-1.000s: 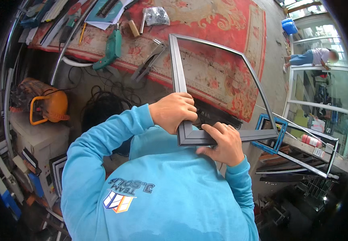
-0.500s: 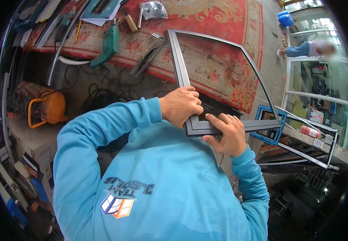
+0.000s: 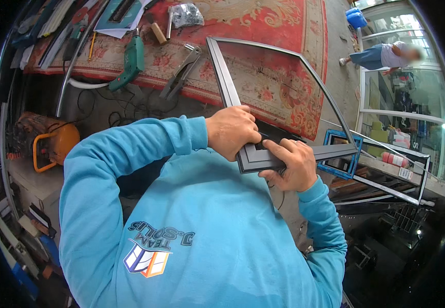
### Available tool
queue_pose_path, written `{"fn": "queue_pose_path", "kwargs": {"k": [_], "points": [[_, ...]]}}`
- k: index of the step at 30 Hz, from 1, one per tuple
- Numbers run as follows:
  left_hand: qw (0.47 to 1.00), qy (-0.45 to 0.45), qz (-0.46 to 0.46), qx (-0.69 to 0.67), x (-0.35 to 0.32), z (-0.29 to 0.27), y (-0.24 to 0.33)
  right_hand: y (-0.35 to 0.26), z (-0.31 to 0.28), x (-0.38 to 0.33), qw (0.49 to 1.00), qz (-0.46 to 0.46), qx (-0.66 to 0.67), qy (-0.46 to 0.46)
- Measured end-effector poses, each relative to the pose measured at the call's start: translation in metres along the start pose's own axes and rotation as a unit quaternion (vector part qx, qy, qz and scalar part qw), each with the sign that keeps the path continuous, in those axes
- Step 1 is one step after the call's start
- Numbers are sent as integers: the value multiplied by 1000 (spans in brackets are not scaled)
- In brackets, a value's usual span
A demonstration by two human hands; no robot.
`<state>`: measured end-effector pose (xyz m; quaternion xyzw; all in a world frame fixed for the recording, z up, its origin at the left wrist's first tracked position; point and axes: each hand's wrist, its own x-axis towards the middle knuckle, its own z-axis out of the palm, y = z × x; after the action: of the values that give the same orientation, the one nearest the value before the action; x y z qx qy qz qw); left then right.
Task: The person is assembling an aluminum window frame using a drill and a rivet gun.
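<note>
Left hand (image 3: 232, 131) and right hand (image 3: 291, 164) both grasp the grey metal frame (image 3: 222, 72) at its mitred corner.

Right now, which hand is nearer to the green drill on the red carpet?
The left hand. It grips the grey frame at its corner, on the side toward the green drill; the right hand holds that corner farther from it.

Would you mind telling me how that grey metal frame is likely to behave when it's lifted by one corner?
The grey metal frame is probably stiff: its thin bars run straight with no sag. It may be light for its size, since the left hand and right hand grip only one corner. Its smooth finish might be slippery, and the long far side could swing.
</note>
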<state>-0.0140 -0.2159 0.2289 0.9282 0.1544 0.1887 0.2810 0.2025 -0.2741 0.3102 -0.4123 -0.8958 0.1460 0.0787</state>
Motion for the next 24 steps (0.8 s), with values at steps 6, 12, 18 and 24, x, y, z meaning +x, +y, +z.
{"fn": "queue_pose_path", "kwargs": {"k": [6,12,18,24], "points": [[1000,22,13,-17,5,-2,-6,3,-5,5,1000,-5,-12,3],[995,90,23,-38,23,-8,-6,19,-22,8,999,-23,-30,15],[986,149,59,-41,62,-57,-5,38,-64,20,998,-27,11,53],[964,255,61,-37,132,-143,-3,65,-149,55,980,-45,103,167]]}}
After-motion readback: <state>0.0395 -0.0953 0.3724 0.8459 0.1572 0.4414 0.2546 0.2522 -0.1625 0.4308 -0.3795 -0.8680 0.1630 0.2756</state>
